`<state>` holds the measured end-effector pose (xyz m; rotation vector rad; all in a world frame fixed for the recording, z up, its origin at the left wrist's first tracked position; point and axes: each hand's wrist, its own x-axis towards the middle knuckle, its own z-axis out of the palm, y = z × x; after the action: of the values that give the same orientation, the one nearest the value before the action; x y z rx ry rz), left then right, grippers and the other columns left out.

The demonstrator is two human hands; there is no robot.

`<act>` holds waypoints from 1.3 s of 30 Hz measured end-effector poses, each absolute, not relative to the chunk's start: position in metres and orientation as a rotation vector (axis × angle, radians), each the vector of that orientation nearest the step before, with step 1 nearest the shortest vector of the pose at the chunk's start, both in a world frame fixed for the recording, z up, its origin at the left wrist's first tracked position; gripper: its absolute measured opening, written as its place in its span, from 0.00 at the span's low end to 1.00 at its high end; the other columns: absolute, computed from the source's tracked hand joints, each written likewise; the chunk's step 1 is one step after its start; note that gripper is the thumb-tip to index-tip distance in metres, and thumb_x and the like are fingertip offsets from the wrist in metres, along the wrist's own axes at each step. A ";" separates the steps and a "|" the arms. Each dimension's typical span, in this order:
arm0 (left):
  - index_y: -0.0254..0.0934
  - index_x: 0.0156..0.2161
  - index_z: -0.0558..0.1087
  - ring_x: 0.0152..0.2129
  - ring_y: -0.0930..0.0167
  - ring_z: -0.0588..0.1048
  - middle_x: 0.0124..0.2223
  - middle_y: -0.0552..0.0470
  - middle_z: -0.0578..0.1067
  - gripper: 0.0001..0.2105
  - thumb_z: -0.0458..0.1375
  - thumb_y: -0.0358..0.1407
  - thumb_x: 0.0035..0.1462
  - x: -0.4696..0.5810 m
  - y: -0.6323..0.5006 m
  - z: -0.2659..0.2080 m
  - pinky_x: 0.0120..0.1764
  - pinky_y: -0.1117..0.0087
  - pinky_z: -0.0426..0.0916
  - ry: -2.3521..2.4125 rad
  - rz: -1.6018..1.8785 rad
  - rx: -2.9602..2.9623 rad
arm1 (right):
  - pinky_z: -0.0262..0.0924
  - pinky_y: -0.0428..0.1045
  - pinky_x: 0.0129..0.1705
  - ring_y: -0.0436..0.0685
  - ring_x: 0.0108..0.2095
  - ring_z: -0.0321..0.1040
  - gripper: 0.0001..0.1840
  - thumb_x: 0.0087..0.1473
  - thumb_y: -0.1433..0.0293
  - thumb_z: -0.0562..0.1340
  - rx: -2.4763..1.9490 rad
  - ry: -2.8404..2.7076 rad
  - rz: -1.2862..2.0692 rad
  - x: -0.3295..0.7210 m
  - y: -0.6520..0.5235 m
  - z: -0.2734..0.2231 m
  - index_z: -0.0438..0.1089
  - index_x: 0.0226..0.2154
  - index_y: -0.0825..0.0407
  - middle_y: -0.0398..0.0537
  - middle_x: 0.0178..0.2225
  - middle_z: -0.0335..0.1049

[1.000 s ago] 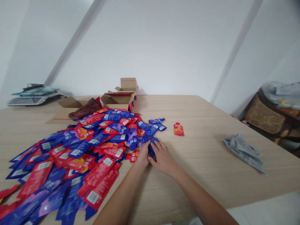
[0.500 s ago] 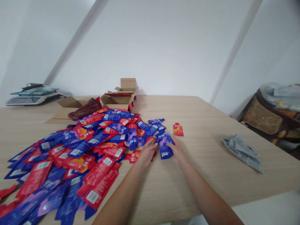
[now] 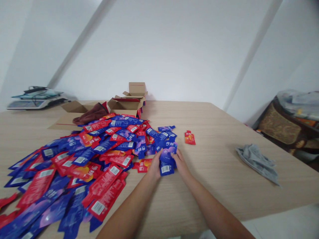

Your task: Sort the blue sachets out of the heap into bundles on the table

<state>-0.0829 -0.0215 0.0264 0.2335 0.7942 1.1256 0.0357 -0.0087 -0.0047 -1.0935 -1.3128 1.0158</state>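
Note:
My left hand (image 3: 155,165) and my right hand (image 3: 181,164) grip blue sachets (image 3: 166,155) from both sides, a little above the table front. The sachets overlap, with a white barcode label on the lower one; how many there are I cannot tell. Left of my hands spreads a big loose heap of red and blue sachets (image 3: 102,146). A red sachet (image 3: 144,165) lies flat just beside my left hand. Farther right, a single red sachet (image 3: 189,137) lies apart on the table.
Open cardboard boxes (image 3: 124,105) stand behind the heap, and a dark brown cloth (image 3: 90,114) hangs over another box (image 3: 66,122). A scale (image 3: 37,103) with things on it sits far left. A grey cloth (image 3: 258,162) lies on the wooden table (image 3: 216,179) at right.
My right hand has moved left and slightly down with the blue sachet. My left hand has closed on the sachets' other side; before, it lay over a red sachet.

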 end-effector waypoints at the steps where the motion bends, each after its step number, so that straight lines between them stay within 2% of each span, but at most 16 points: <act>1: 0.33 0.43 0.71 0.27 0.68 0.78 0.32 0.48 0.79 0.16 0.58 0.41 0.53 -0.082 -0.021 0.025 0.36 0.66 0.73 0.798 1.158 0.233 | 0.48 0.56 0.58 0.59 0.54 0.57 0.24 0.48 0.58 0.59 -1.065 -1.266 1.100 0.035 -0.009 -0.004 0.66 0.48 0.49 0.48 0.51 0.65; 4: 0.37 0.48 0.68 0.28 0.69 0.78 0.36 0.49 0.78 0.20 0.62 0.38 0.49 -0.080 -0.019 0.023 0.36 0.66 0.73 0.816 1.271 0.262 | 0.55 0.55 0.54 0.59 0.50 0.64 0.26 0.47 0.57 0.62 -0.935 -1.096 1.349 0.032 -0.011 0.003 0.66 0.47 0.49 0.47 0.48 0.69; 8: 0.38 0.51 0.66 0.29 0.67 0.78 0.39 0.48 0.78 0.25 0.64 0.39 0.47 -0.084 -0.018 0.024 0.36 0.65 0.73 0.893 1.336 0.294 | 0.58 0.55 0.51 0.60 0.47 0.67 0.24 0.42 0.59 0.66 -0.836 -0.950 1.500 0.032 -0.017 0.013 0.70 0.43 0.49 0.46 0.42 0.73; 11: 0.37 0.50 0.66 0.31 0.66 0.78 0.40 0.46 0.78 0.23 0.63 0.41 0.49 -0.089 -0.018 0.027 0.36 0.65 0.73 0.898 1.349 0.258 | 0.62 0.55 0.47 0.60 0.44 0.69 0.23 0.39 0.61 0.68 -0.863 -0.937 1.647 0.034 -0.021 0.017 0.71 0.41 0.49 0.45 0.39 0.75; 14: 0.33 0.48 0.68 0.32 0.63 0.78 0.39 0.44 0.78 0.20 0.58 0.41 0.52 -0.095 -0.019 0.031 0.37 0.62 0.73 0.758 1.270 0.245 | 0.66 0.53 0.40 0.59 0.39 0.71 0.25 0.40 0.62 0.68 -0.907 -0.932 1.755 0.035 -0.022 0.015 0.69 0.44 0.47 0.44 0.39 0.75; 17: 0.30 0.45 0.70 0.31 0.62 0.78 0.36 0.43 0.78 0.16 0.55 0.36 0.51 -0.098 -0.019 0.031 0.37 0.61 0.73 0.708 1.209 0.231 | 0.67 0.51 0.32 0.58 0.36 0.72 0.25 0.43 0.60 0.66 -0.933 -0.852 1.768 0.038 -0.019 0.012 0.67 0.46 0.44 0.44 0.40 0.74; 20: 0.31 0.43 0.70 0.27 0.65 0.78 0.32 0.46 0.78 0.16 0.57 0.29 0.46 -0.098 -0.019 0.029 0.36 0.63 0.72 0.822 1.207 0.244 | 0.67 0.51 0.29 0.57 0.34 0.72 0.24 0.44 0.59 0.65 -0.928 -0.811 1.766 0.042 -0.016 0.011 0.67 0.46 0.45 0.45 0.40 0.74; 24: 0.36 0.45 0.69 0.27 0.67 0.77 0.33 0.52 0.78 0.23 0.62 0.25 0.40 -0.097 -0.020 0.029 0.37 0.65 0.71 0.888 1.489 0.446 | 0.68 0.51 0.29 0.57 0.35 0.72 0.27 0.45 0.59 0.65 -0.915 -0.868 1.835 0.043 -0.020 0.015 0.64 0.49 0.44 0.46 0.40 0.73; 28: 0.39 0.45 0.69 0.30 0.69 0.77 0.33 0.55 0.78 0.27 0.63 0.22 0.36 -0.099 -0.019 0.029 0.39 0.68 0.70 1.006 1.687 0.498 | 0.68 0.53 0.32 0.58 0.39 0.71 0.35 0.44 0.62 0.67 -0.841 -0.926 1.961 0.036 -0.030 0.020 0.58 0.55 0.39 0.45 0.47 0.70; 30: 0.40 0.46 0.69 0.31 0.69 0.77 0.34 0.55 0.78 0.26 0.63 0.23 0.37 -0.099 -0.018 0.029 0.40 0.68 0.70 1.008 1.718 0.499 | 0.69 0.54 0.33 0.59 0.40 0.71 0.38 0.43 0.63 0.67 -0.805 -0.925 1.995 0.033 -0.033 0.022 0.56 0.56 0.37 0.43 0.50 0.68; 33: 0.39 0.45 0.69 0.33 0.67 0.77 0.38 0.52 0.78 0.21 0.64 0.29 0.42 -0.099 -0.015 0.029 0.41 0.66 0.71 0.910 1.704 0.459 | 0.69 0.54 0.33 0.60 0.41 0.71 0.39 0.42 0.64 0.68 -0.851 -0.898 1.964 0.034 -0.032 0.022 0.56 0.56 0.37 0.43 0.48 0.68; 36: 0.36 0.42 0.71 0.36 0.66 0.77 0.40 0.50 0.78 0.17 0.63 0.31 0.44 -0.099 -0.013 0.030 0.41 0.65 0.71 0.842 1.663 0.414 | 0.70 0.55 0.34 0.60 0.41 0.71 0.37 0.42 0.63 0.68 -0.883 -0.867 1.911 0.038 -0.027 0.023 0.58 0.55 0.40 0.44 0.45 0.70; 39: 0.37 0.42 0.71 0.33 0.67 0.77 0.39 0.50 0.78 0.17 0.64 0.33 0.44 -0.101 -0.014 0.031 0.37 0.66 0.72 0.851 1.561 0.422 | 0.69 0.56 0.37 0.60 0.42 0.70 0.34 0.43 0.64 0.67 -0.831 -0.843 1.914 0.044 -0.024 0.026 0.60 0.54 0.41 0.45 0.46 0.70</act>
<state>-0.1006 -0.0136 0.0306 0.4220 0.8511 1.5605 0.0444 -0.0236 0.0261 -0.8312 -0.8434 1.9144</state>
